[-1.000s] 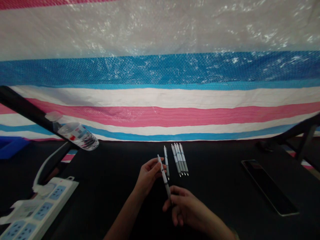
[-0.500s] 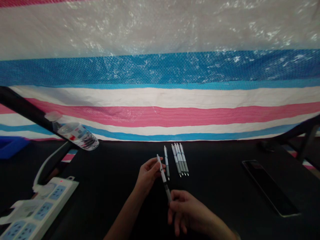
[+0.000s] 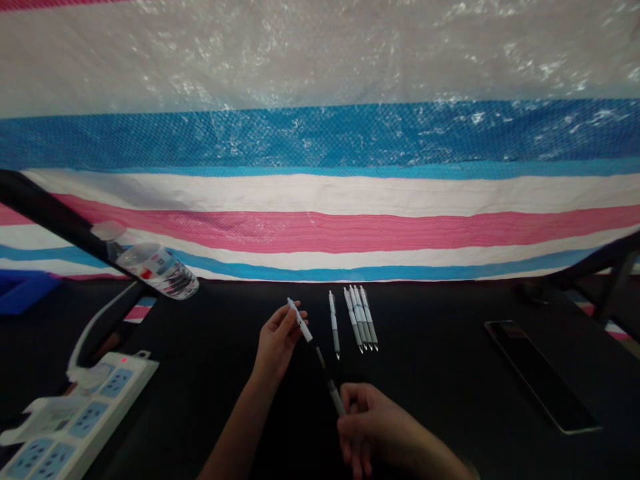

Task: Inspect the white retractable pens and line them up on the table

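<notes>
Between thumb and fingers, my left hand (image 3: 279, 339) pinches a white pen barrel (image 3: 301, 323) that slants down to the right. My right hand (image 3: 367, 421) grips a grey pen section (image 3: 336, 397), with a thin dark refill (image 3: 321, 357) sticking out of it toward the white barrel. A gap shows between barrel and refill. Just right of my left hand lies a single white-and-grey pen (image 3: 334, 325) on the black table. Several similar pens (image 3: 361, 319) lie side by side to the right of it, tips toward me.
A black phone (image 3: 543, 377) lies at the right. At the left are a white power strip (image 3: 95, 407), a tilted clear bottle (image 3: 163, 269) and a blue tray (image 3: 27, 291). A striped plastic sheet (image 3: 320, 230) hangs behind the black table (image 3: 440, 333).
My left hand has moved left with the white barrel, which is now apart from the grey section. The refill shows between them. My right hand has barely moved.
</notes>
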`<action>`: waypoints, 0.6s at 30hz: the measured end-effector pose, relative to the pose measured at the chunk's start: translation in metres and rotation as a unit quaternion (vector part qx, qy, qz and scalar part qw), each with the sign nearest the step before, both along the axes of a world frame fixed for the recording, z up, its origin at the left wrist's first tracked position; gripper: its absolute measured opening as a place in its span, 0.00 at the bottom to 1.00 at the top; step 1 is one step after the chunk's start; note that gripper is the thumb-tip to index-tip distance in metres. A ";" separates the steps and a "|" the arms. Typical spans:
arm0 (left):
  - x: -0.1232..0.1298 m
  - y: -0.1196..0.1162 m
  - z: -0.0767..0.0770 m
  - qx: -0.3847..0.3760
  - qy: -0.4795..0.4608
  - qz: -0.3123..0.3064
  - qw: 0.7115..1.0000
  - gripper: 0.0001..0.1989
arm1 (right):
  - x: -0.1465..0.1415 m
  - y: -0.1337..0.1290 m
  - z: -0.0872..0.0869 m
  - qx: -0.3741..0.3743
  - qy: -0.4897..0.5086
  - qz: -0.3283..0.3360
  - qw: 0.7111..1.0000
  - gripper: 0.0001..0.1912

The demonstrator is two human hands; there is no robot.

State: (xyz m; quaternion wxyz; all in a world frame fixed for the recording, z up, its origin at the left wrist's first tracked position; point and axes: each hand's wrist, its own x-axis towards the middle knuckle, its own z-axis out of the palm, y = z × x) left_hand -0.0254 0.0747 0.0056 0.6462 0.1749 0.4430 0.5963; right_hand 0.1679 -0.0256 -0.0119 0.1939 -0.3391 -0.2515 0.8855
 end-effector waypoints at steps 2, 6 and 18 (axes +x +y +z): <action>0.003 -0.002 0.000 -0.004 0.001 -0.018 1.000 0.23 | 0.000 0.000 0.000 0.002 -0.001 -0.005 1.000 0.23; 0.011 -0.008 0.001 0.001 0.011 -0.074 0.997 0.21 | 0.000 0.001 0.001 0.007 -0.008 -0.019 1.000 0.23; 0.024 -0.022 0.005 0.052 0.037 -0.258 0.964 0.16 | -0.002 0.002 -0.004 0.019 -0.001 -0.095 0.995 0.25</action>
